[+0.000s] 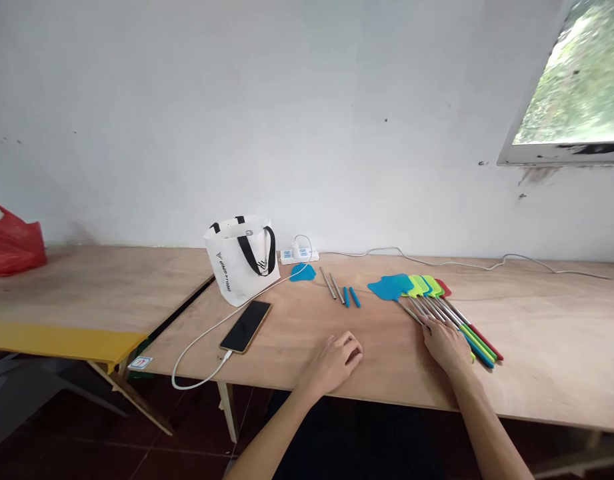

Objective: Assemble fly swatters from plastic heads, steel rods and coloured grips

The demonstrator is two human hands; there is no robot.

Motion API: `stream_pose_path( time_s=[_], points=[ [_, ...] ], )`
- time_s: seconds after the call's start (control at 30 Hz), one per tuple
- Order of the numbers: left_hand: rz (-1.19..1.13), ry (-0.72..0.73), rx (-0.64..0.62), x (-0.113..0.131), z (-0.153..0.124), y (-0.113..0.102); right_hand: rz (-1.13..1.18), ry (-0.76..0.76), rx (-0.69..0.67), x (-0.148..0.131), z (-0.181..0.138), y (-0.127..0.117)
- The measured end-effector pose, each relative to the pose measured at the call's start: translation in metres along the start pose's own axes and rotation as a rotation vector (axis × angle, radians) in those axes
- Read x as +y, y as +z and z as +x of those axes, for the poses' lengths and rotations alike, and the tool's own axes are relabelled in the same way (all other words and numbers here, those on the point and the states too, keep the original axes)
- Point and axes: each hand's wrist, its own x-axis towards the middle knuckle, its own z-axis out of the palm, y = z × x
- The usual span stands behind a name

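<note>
Several fly swatters lie side by side on the table, with blue, yellow-green and red heads, metal rods and coloured handles. My right hand [447,343] is over the leftmost blue fly swatter [389,287], its fingers closed at the rod. The palm hides that swatter's handle. My left hand [334,363] rests near the table's front edge, fingers loosely curled with nothing in them. Beyond it lie two metal rods [328,283], two short blue handles [351,297] and a loose blue swatter head [303,272].
A phone [245,327] on a white charging cable [187,353] lies left on the wooden table [551,360]. Behind it stand a white bag [239,267] with black handles and a power strip [299,255]. A red plastic bag [14,243] sits on another table at far left.
</note>
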Motion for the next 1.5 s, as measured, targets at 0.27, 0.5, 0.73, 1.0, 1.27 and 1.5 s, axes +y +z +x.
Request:
stream_pose_path(
  time_s=[0.27,0.5,0.73,1.0,1.27,1.5],
  points=[
    [0.002,-0.004,-0.004,0.000,0.000,0.000,0.025,0.023,0.050,0.002,-0.006,-0.008],
    [0.005,0.016,0.003,-0.001,-0.001,0.001,-0.029,0.072,0.094,0.000,-0.011,-0.016],
    [0.000,0.018,0.014,-0.001,-0.002,0.002,0.018,0.034,0.047,0.032,-0.004,-0.008],
    [-0.002,0.015,0.005,0.001,-0.001,0.000,0.063,-0.057,0.022,0.041,0.000,-0.001],
    [0.001,0.013,0.012,0.000,-0.001,0.001,0.038,0.043,0.042,0.018,-0.003,-0.004],
    [0.005,0.000,0.005,0.002,-0.001,-0.001,-0.005,0.066,0.096,0.021,-0.005,-0.001]
  ],
)
